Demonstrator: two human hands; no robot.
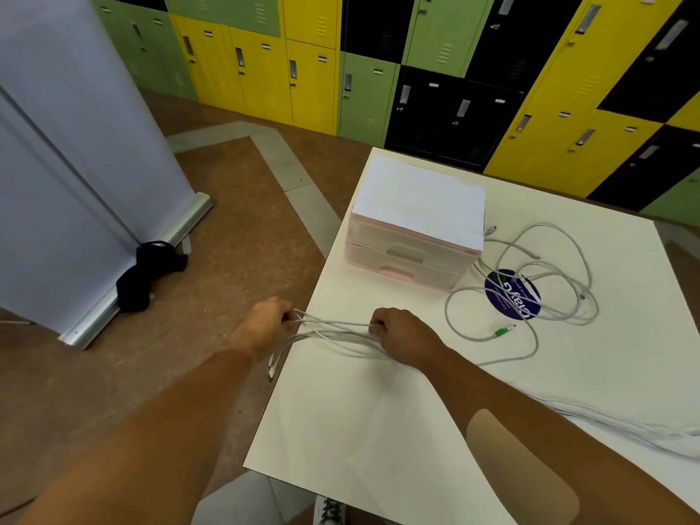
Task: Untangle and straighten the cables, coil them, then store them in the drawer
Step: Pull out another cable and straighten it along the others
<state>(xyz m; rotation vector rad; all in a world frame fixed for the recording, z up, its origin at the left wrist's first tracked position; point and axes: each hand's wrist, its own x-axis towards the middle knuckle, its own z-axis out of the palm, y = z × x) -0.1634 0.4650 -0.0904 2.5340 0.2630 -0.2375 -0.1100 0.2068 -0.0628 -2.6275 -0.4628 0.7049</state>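
Observation:
A bundle of white cables [333, 331] stretches between my two hands at the left edge of the white table [360, 430]. My left hand [265, 327] grips one end of it just off the table edge, with connector ends dangling below. My right hand [401, 335] is closed on the other end, resting on the table. A second, tangled grey-white cable [538, 282] with a green connector [503, 330] lies loose to the right. The small pink-and-white drawer unit [413, 236] stands behind, both drawers closed.
A round dark-blue sticker [512, 294] lies under the tangled cable. More white cable [625, 430] trails off the table's right edge. A banner stand [75, 145] and a black cloth [147, 274] are on the floor at left; lockers [416, 70] line the back.

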